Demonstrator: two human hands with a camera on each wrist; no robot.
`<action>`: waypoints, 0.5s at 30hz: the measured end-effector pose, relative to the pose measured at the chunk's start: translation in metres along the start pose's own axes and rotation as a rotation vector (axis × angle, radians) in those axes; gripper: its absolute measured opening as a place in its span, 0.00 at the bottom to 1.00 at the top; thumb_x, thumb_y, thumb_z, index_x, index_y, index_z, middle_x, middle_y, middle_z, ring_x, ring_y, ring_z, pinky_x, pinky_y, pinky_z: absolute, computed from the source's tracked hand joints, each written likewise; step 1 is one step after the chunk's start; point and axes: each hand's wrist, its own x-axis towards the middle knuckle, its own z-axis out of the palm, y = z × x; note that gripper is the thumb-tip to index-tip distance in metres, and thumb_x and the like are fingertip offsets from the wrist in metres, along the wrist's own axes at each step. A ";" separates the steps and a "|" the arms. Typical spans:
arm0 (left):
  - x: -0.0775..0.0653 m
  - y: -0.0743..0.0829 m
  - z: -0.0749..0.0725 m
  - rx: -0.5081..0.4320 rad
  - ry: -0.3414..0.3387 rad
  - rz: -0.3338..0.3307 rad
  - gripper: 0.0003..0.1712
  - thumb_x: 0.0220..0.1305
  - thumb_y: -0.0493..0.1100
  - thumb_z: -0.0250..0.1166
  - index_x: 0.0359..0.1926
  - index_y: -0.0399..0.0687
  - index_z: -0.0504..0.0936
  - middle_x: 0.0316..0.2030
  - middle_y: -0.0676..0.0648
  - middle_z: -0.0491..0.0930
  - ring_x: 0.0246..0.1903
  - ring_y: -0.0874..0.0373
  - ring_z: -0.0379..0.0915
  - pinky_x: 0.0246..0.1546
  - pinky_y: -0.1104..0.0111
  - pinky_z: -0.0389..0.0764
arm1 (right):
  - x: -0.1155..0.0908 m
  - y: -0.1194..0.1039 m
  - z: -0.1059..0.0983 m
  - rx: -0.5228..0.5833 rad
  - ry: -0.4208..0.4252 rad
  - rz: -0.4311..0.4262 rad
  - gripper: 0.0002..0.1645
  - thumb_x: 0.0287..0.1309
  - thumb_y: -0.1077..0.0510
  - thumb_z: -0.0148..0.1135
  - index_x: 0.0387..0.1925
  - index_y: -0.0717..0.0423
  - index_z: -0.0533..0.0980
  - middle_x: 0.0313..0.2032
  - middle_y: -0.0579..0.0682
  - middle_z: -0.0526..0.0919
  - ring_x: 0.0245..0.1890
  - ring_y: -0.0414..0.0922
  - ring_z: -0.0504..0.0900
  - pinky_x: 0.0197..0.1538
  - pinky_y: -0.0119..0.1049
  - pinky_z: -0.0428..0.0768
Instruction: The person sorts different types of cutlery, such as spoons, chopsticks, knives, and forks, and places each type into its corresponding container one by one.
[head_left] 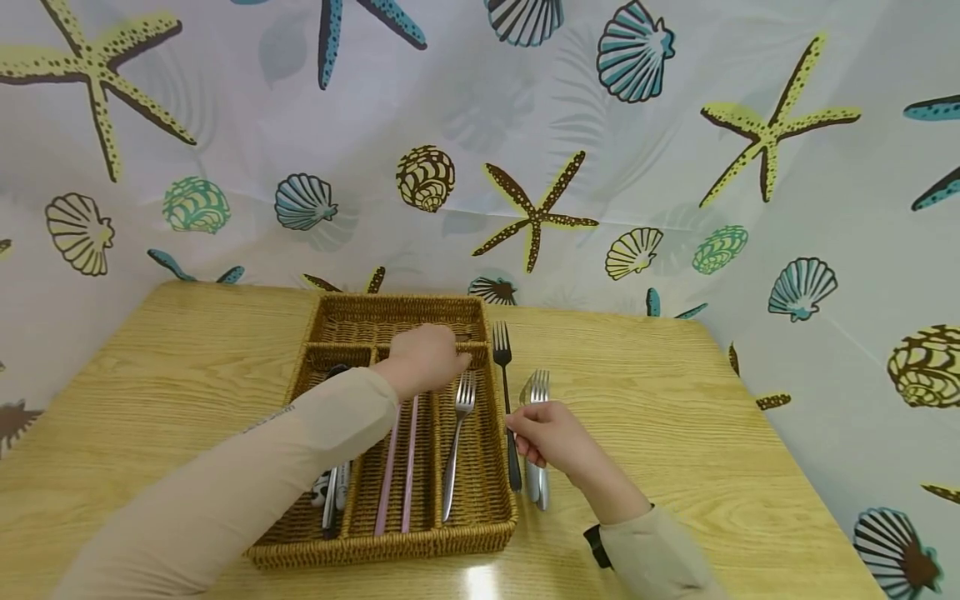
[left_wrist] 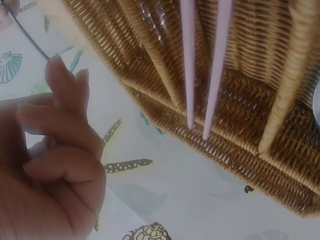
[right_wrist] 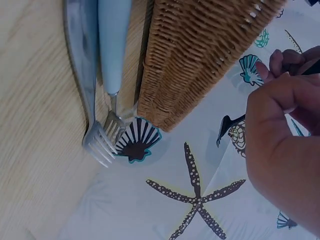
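My left hand hovers over the back of a wicker cutlery basket, near its rear divider. In the left wrist view its fingers curl loosely, with nothing visibly held. A short dark piece shows beside it; its kind is unclear. Just outside the basket's right wall, my right hand grips a black fork, tines pointing away from me. In the right wrist view the black fork's head sticks out past the right hand, which hides much of the handle.
Inside the basket lie a silver fork on the right, pink chopsticks in the middle and several utensils on the left. Two more metal forks lie on the wooden table. A patterned cloth hangs behind.
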 end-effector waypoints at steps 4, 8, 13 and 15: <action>0.000 0.004 0.005 -0.054 -0.017 0.004 0.30 0.66 0.63 0.51 0.15 0.50 0.76 0.11 0.53 0.73 0.12 0.60 0.66 0.14 0.70 0.64 | 0.001 -0.002 0.011 0.020 -0.026 -0.033 0.19 0.67 0.58 0.49 0.18 0.57 0.69 0.13 0.43 0.68 0.12 0.35 0.63 0.19 0.27 0.65; 0.000 0.007 0.010 -0.139 -0.060 0.053 0.27 0.65 0.60 0.54 0.16 0.50 0.80 0.15 0.52 0.79 0.19 0.57 0.75 0.18 0.70 0.68 | 0.000 -0.006 0.022 0.035 -0.036 -0.054 0.18 0.67 0.59 0.50 0.20 0.60 0.71 0.13 0.43 0.68 0.12 0.35 0.63 0.20 0.27 0.65; 0.003 0.004 0.016 -0.338 -0.134 0.094 0.24 0.65 0.44 0.55 0.12 0.48 0.80 0.10 0.54 0.75 0.11 0.61 0.59 0.20 0.72 0.63 | 0.000 -0.010 0.030 0.016 -0.021 -0.078 0.18 0.66 0.59 0.50 0.20 0.63 0.71 0.13 0.43 0.68 0.13 0.35 0.65 0.20 0.27 0.66; 0.005 0.003 0.017 -0.389 -0.157 0.090 0.24 0.65 0.41 0.55 0.11 0.46 0.79 0.09 0.54 0.74 0.09 0.64 0.51 0.18 0.73 0.60 | 0.000 -0.010 0.031 0.006 -0.019 -0.086 0.18 0.66 0.59 0.51 0.20 0.64 0.71 0.12 0.43 0.68 0.12 0.35 0.65 0.19 0.26 0.66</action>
